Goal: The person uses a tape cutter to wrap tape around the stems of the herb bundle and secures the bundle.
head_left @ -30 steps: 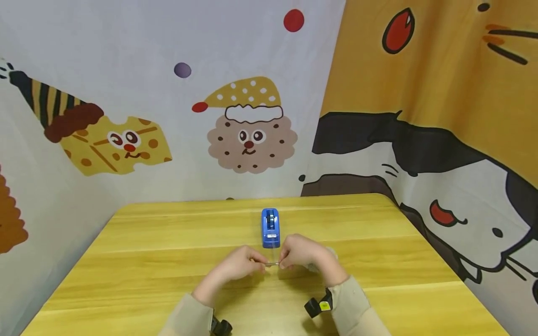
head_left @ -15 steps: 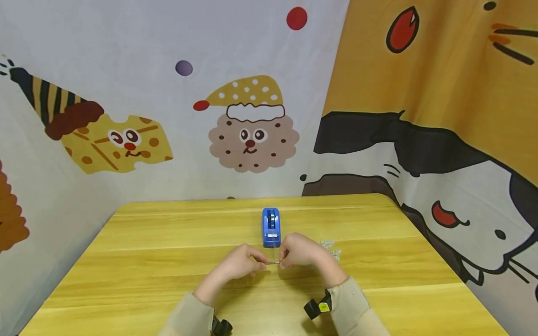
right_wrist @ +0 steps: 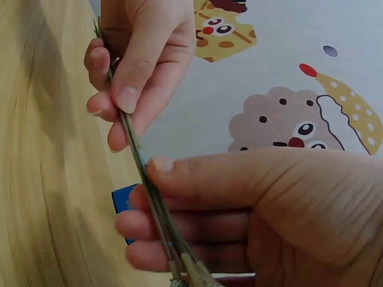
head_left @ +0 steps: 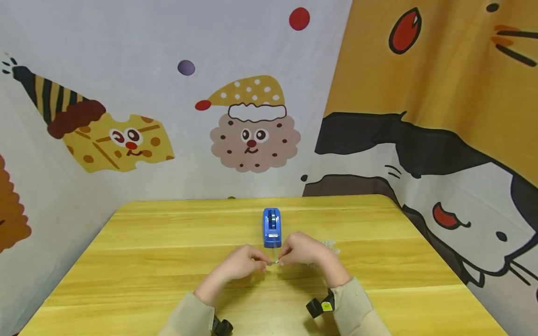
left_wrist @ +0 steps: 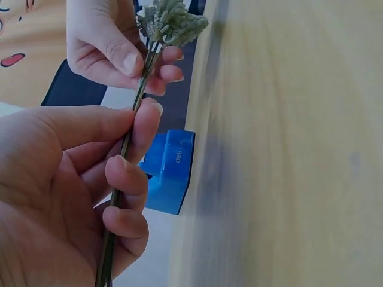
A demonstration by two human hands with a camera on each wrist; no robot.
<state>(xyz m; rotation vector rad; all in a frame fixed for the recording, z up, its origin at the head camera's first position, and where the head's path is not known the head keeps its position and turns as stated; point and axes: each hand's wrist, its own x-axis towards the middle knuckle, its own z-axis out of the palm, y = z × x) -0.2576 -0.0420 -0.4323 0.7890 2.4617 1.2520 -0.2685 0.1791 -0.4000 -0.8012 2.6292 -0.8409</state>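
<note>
Both hands hold a thin bundle of green flower stems (left_wrist: 143,84) with grey-green leafy heads (left_wrist: 173,24). My left hand (head_left: 241,262) pinches the stems between thumb and forefinger, its other fingers curled behind them. Closer to the heads, my right hand (head_left: 302,249) pinches the same stems; its thumb (right_wrist: 179,170) presses on them. A blue tape dispenser (head_left: 272,241) stands just beyond the hands. From its front a clear tape strip (head_left: 274,254) stretches to the stems between the two hands. In the head view, pale flower heads (head_left: 329,244) show past the right wrist.
The hands work over a light wooden table (head_left: 147,261). Behind it hangs a cloth (head_left: 147,93) printed with cartoon figures. A black wrist camera (head_left: 314,308) is strapped under the right sleeve, and another one (head_left: 222,326) under the left.
The flower heads past the right wrist have shifted in view, and the stem piece between the fingers tilts slightly. Both hands stay almost in place, still gripping; the tape dispenser stays put.
</note>
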